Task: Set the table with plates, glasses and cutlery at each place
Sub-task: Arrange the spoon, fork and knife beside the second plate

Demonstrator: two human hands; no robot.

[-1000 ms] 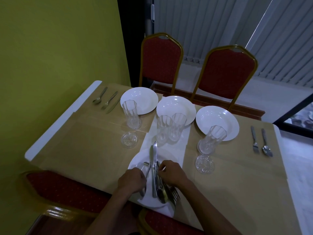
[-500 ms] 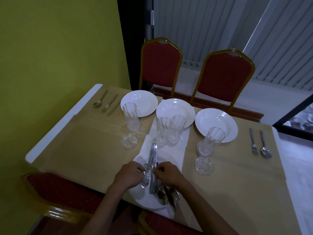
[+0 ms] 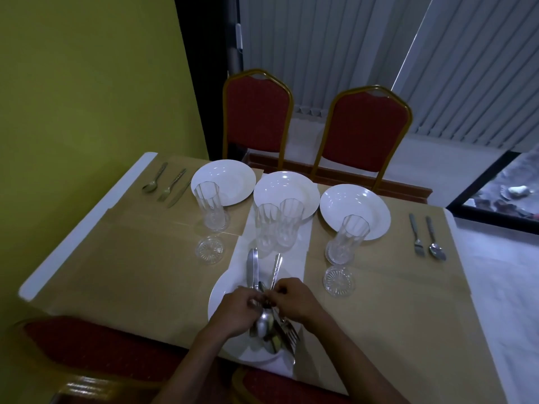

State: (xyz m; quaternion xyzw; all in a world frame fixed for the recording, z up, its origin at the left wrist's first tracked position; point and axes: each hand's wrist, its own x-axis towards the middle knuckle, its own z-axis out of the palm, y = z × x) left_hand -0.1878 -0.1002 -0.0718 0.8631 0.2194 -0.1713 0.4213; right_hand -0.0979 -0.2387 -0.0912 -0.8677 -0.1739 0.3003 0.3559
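Observation:
A white plate (image 3: 221, 293) at the near table edge carries a heap of cutlery (image 3: 272, 336): knives, forks, spoons. My left hand (image 3: 236, 312) and my right hand (image 3: 294, 300) meet over the heap, each with fingers curled round cutlery handles. A knife (image 3: 252, 268) and another handle (image 3: 276, 269) stick out beyond them. Three white plates (image 3: 224, 177) (image 3: 287, 189) (image 3: 357, 205) line the far side. Four tall glasses (image 3: 210, 207) (image 3: 267, 224) (image 3: 290, 221) (image 3: 347, 239) stand near them. A spoon, fork and knife (image 3: 167, 185) lie far left; a fork and spoon (image 3: 425, 239) lie far right.
Two small glass coasters (image 3: 210, 249) (image 3: 339, 281) lie on the brown table cover (image 3: 131, 258). Two red chairs (image 3: 258, 118) (image 3: 364, 129) stand behind the table, another red seat (image 3: 87, 348) is at the near edge. A yellow wall runs along the left.
Both hands have drawn closer together over the cutlery heap. A handle now angles out to the right of the knife, where it lay straight before.

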